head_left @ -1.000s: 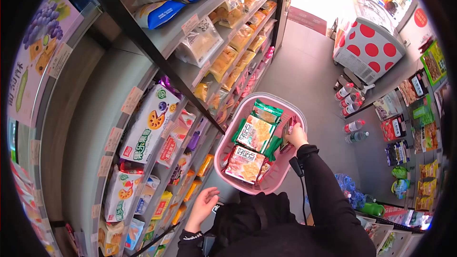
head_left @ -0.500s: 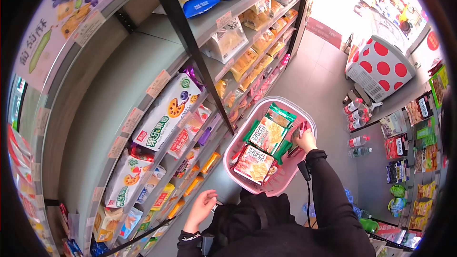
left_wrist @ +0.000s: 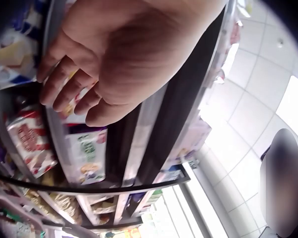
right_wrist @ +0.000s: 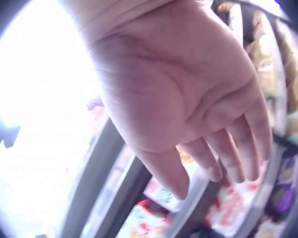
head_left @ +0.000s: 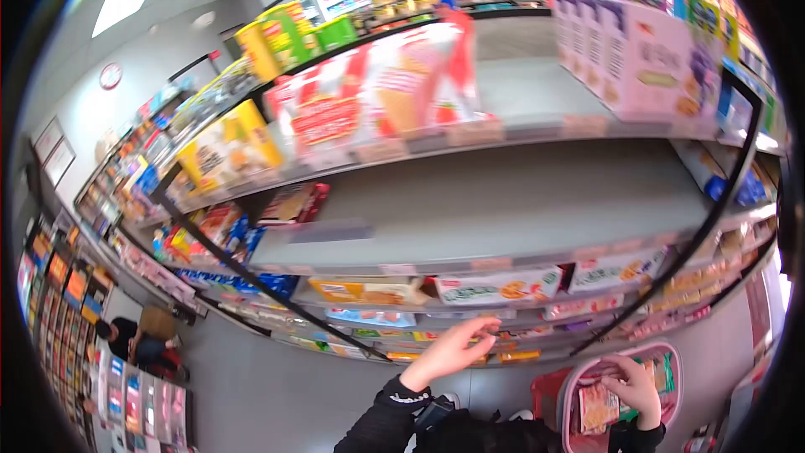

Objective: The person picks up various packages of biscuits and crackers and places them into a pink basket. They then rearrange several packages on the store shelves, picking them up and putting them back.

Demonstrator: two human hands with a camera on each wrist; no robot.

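Note:
In the head view the left hand [head_left: 453, 351] hovers before the lower shelves, fingers loosely bent, holding nothing; the left wrist view shows the same hand [left_wrist: 119, 64] with an empty palm. Over the pink basket [head_left: 677, 386] at the lower right is the right hand [head_left: 635, 387], likewise empty, its fingers relaxed. The right wrist view also shows this hand [right_wrist: 188, 94] with nothing in it. Inside the basket lie a biscuit pack [head_left: 597, 409] and green packs [head_left: 669, 373], partly covered by the hand.
A wide shelf [head_left: 470, 193] spans the middle, with a dark red pack [head_left: 295, 204] at its left. White biscuit boxes [head_left: 499, 285] sit one level lower. Red-and-white bags [head_left: 369, 92] and pink boxes [head_left: 646, 59] stand on top. A person [head_left: 126, 337] is at the far left.
The view has swung left to face the shelves, and the basket now appears at the lower right. The right hand has let go of the dark red pack and come up above the basket.

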